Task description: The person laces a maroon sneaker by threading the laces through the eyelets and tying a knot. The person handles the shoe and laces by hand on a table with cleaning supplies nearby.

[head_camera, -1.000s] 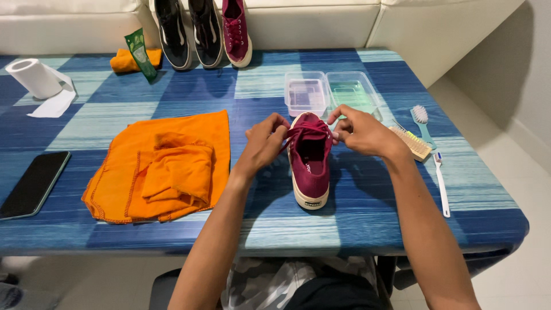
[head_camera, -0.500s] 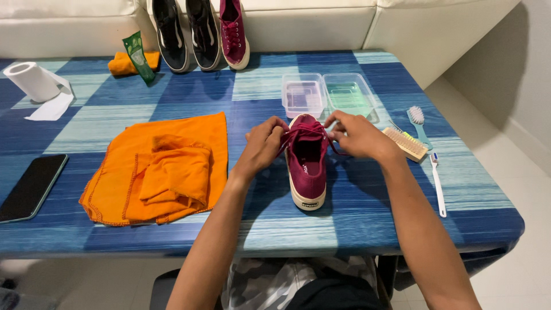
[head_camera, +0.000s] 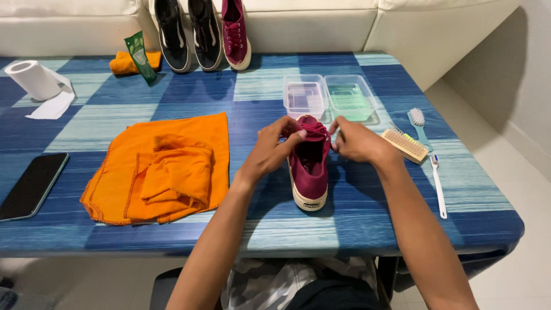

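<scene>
The blue checked counter [head_camera: 172, 92] carries everything here, and the biggest hazard on it is liquid: two clear plastic tubs [head_camera: 330, 96], one tinted purple and one green, sit just beyond the toe of the maroon sneaker [head_camera: 309, 166], at about twelve o'clock from it. The sneaker stands upright near the counter's middle, heel towards the person, and a hard tug on it or a forward slide could knock a tub and slop its contents across the cloth-patterned top. The orange cloth [head_camera: 160, 166] lies at nine o'clock, well apart, so it would not catch a spill quickly. The left hand [head_camera: 272, 150] has its grip closed on the upper edge by the laces, and the right hand [head_camera: 359, 140] pinches the opposite edge, fingers together on the fabric; uneven pulling could tip the shoe onto its side. At three o'clock the wooden scrub brush [head_camera: 405, 144] lies just beside the right wrist, with a toothbrush [head_camera: 439, 183] beyond it near the counter's edge; an elbow swing might sweep either to the floor.
</scene>
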